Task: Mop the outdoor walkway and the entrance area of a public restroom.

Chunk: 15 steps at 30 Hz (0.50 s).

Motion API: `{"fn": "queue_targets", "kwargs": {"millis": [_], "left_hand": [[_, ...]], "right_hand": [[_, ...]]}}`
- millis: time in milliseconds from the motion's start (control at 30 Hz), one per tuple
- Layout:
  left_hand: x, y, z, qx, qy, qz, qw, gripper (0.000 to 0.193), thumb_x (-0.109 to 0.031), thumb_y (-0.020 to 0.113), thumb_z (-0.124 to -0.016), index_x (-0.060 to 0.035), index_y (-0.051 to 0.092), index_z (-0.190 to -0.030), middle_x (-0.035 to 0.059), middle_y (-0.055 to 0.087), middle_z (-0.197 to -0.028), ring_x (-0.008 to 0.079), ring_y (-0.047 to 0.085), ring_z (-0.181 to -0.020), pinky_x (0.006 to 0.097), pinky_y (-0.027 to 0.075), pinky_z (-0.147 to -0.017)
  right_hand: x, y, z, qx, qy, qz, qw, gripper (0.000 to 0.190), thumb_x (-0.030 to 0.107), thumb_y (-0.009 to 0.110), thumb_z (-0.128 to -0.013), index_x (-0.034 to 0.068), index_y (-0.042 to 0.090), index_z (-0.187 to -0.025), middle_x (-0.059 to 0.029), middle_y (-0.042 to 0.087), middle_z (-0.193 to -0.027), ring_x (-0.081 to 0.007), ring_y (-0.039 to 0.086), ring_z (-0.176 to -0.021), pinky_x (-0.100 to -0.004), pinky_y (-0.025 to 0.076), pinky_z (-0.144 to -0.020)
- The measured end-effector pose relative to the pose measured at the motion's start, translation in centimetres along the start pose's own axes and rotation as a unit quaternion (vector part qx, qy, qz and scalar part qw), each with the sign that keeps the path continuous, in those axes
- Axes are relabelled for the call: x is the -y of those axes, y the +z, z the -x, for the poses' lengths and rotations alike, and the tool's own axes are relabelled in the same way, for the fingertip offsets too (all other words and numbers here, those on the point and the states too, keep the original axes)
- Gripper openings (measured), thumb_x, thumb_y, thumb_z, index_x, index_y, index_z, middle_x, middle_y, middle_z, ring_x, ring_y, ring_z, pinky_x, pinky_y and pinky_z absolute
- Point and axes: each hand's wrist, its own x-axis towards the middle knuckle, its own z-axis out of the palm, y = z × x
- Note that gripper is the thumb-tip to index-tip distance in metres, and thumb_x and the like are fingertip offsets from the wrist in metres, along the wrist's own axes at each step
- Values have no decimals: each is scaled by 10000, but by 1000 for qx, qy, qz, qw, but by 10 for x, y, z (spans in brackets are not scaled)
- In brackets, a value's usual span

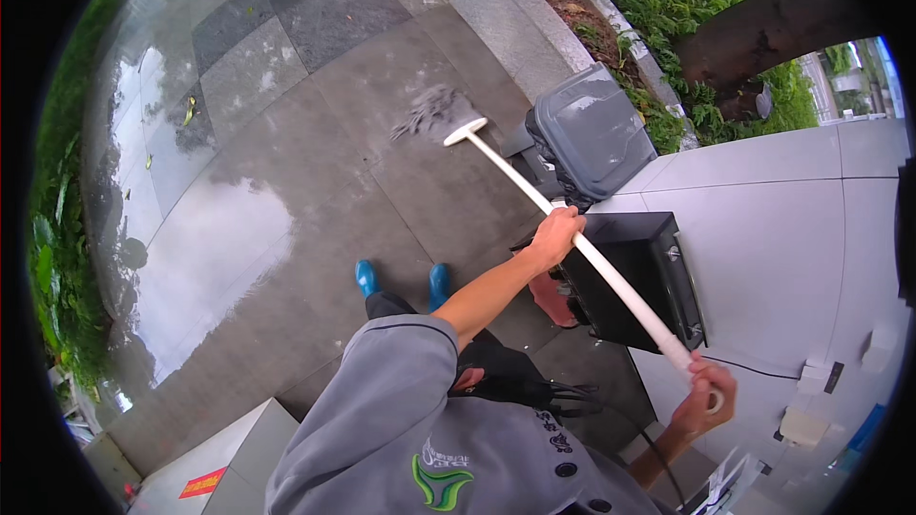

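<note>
A mop with a long white handle (624,285) slants across the view in both my hands. My left hand (557,234) wraps the shaft around its middle. My right hand (705,395) grips the top end, near the handle's ring-shaped tip. Far down the shaft, a white crossbar (465,131) holds the grey strands of the mop head (438,114), which lie spread on the wet paving (343,136). My blue boots (366,277) stand on the tiles to the left of the handle.
A grey lidded bin (594,130) with a black liner stands right of the mop head, by a stone planter edge (522,21). A black box (630,279) sits beneath the handle, against the white panelled wall (773,229). Fallen leaves (189,111) lie farther left.
</note>
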Motion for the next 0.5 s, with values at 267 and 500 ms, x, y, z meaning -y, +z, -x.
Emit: {"fn": "queue_targets", "kwargs": {"millis": [267,500], "left_hand": [[16,20,5,14,88,17,996,247,-219,671,-700,-42,504,-654,98,518,-709,303,515,-793,396,422,-737],[-3,-27,30,41,46,-44,997,287,-331,649,-686,-68,557,-619,88,534,-674,295,535,-766,399,431,-726]], "right_hand": [[0,33,23,155,-135,144,968,151,-66,505,-683,-35,549,-824,-182,623,-755,-245,594,-621,-297,494,-603],[22,38,26,100,-158,112,976,150,-82,472,-700,-43,546,-824,-179,612,-732,-237,586,-606,-285,472,-536]]}}
